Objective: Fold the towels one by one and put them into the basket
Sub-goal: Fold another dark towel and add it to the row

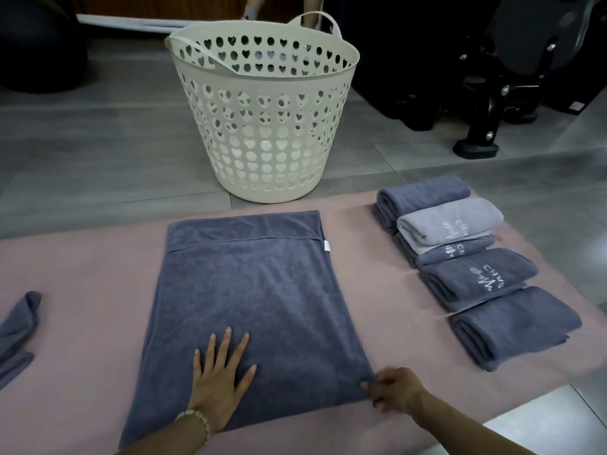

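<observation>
The left hand (218, 379) is lying flat, fingers spread, pressing on the blue-grey towel (256, 307). The right hand (392, 390) is pinching the towel's near right corner.

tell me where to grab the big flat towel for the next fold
Take the towel by its near right corner, coming in low from the right along the pink mat. It lies flat, so only edges and corners offer cloth to pinch; the right hand pinches there, while the left hand presses flat on it nearby.
</observation>
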